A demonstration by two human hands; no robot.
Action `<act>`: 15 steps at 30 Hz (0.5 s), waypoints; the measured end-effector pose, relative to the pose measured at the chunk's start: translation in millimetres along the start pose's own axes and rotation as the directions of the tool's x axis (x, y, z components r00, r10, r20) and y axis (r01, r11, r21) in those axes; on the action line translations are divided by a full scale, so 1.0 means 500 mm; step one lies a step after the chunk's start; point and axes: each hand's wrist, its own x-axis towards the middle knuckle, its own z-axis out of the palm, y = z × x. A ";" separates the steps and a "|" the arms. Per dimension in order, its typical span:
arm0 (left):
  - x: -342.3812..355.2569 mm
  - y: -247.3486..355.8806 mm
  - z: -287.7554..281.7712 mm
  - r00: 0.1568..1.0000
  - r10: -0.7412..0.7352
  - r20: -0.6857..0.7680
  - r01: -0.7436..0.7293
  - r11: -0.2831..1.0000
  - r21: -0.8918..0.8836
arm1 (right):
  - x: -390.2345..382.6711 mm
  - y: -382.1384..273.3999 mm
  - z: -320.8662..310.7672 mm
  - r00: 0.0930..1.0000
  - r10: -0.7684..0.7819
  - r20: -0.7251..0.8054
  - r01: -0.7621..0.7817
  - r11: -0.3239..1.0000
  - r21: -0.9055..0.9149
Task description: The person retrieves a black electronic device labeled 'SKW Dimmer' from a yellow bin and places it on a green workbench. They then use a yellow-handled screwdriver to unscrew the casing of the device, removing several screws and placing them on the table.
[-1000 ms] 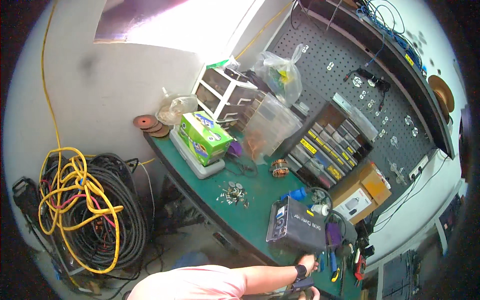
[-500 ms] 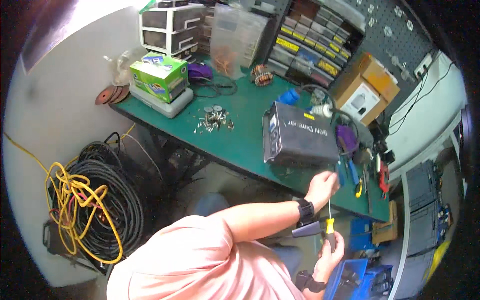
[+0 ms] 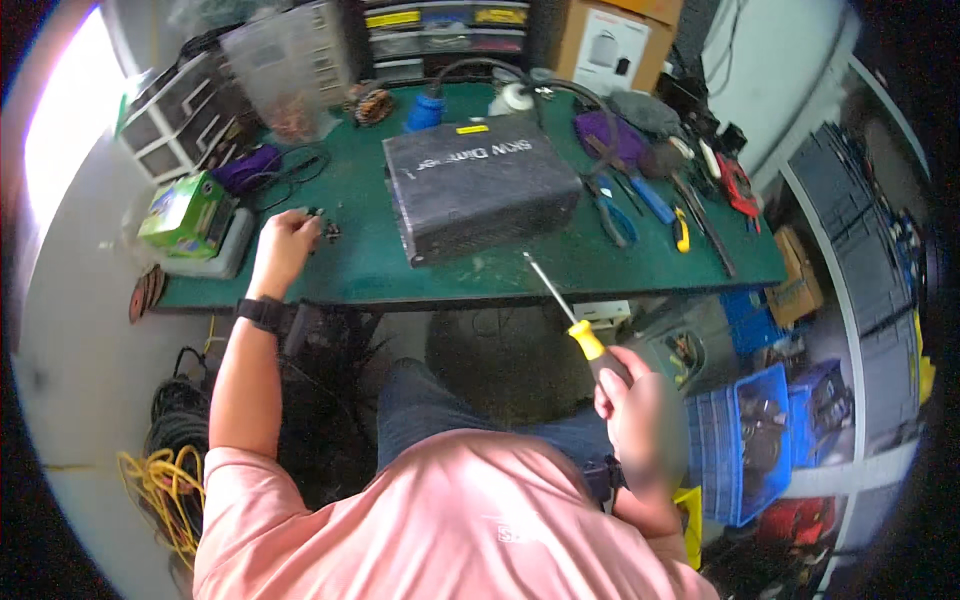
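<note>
The right hand (image 3: 636, 412) holds a yellow-and-black screwdriver (image 3: 586, 342) near the green table (image 3: 355, 175). The left hand (image 3: 286, 240), fingers narrow, is at small metal pieces (image 3: 332, 231); its hold I cannot tell. The black box (image 3: 490, 190) bears white lettering.

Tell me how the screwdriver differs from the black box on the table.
The screwdriver is held in the right hand, its shaft pointing forward and left, while the black box rests on the green table. The screwdriver is slim; the black box is bulky and much larger. The screwdriver has a metal shaft and a yellow-and-dark handle, whereas the black box is dark with white lettering on top. Both show some yellow.
</note>
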 end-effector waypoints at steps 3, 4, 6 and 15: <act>0.015 -0.030 0.013 0.999 0.016 0.032 -0.025 0.956 0.291 | 0.004 0.011 0.004 0.999 0.022 0.023 -0.023 1.000 0.012; 0.018 -0.035 0.016 0.999 0.024 0.040 -0.035 0.946 0.321 | 0.003 0.010 0.005 0.999 0.040 0.025 -0.040 0.999 -0.007; 0.029 -0.050 0.020 0.998 0.036 0.050 -0.052 0.922 0.384 | 0.008 0.009 0.012 0.999 0.049 0.023 -0.050 0.998 0.032; 0.028 -0.035 0.017 1.000 0.029 0.012 -0.031 0.887 0.460 | 0.032 0.008 0.052 0.955 0.140 0.261 -0.170 0.981 0.098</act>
